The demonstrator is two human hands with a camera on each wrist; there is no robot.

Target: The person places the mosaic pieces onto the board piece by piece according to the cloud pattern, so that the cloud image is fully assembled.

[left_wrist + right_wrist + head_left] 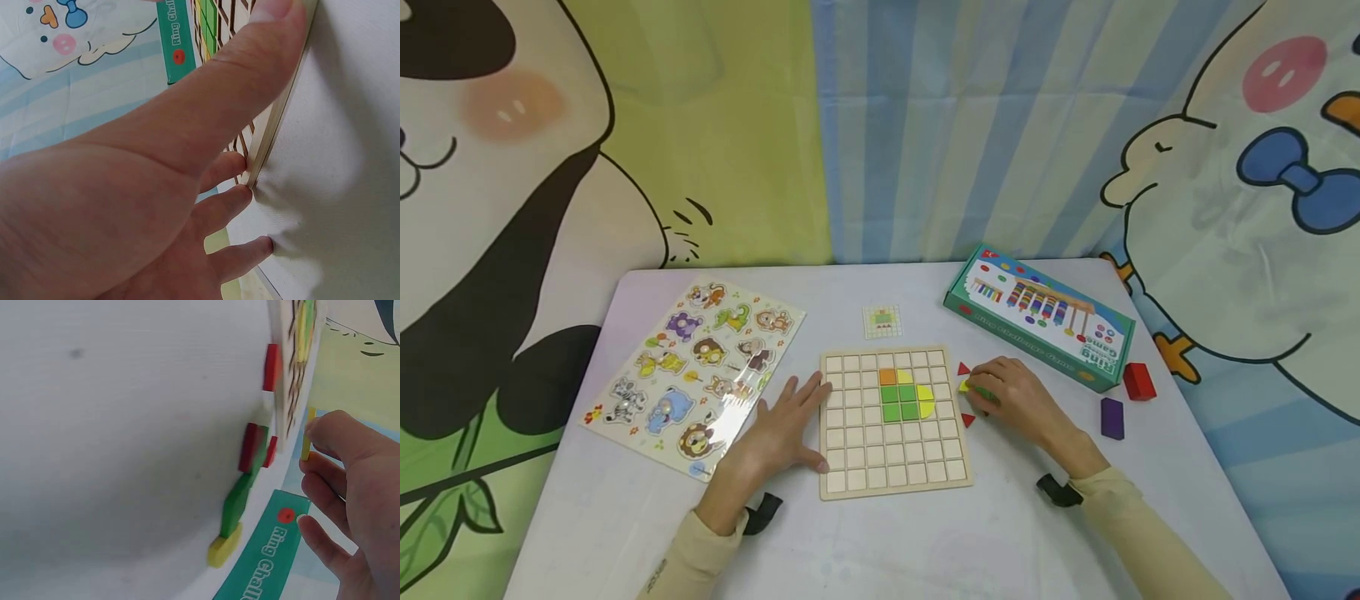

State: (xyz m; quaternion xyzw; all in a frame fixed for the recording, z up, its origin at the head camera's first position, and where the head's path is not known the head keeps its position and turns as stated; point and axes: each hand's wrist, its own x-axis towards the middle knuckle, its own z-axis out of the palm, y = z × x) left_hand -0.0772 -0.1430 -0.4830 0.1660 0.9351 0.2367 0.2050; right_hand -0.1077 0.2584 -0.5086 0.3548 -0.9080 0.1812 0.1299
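Nearest us, our left hand (778, 433) spreads its fingers on the bench (887, 550), thumb and fingertips touching the left edge of the wooden grid board (887, 493). Our right hand (1011, 392) pinches a yellow piece (309, 434) between thumb and finger, beside the board's right edge, near loose red triangles (967, 420). We see green squares (891, 412) set in the grid; beyond it lie a pattern card (882, 322) and, rightward, a green box (1037, 317).

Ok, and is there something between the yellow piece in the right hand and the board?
Nothing visible: the right hand pinches the yellow piece just beside the grid board. Two red triangles lie near the board's edge, on either side of that path.
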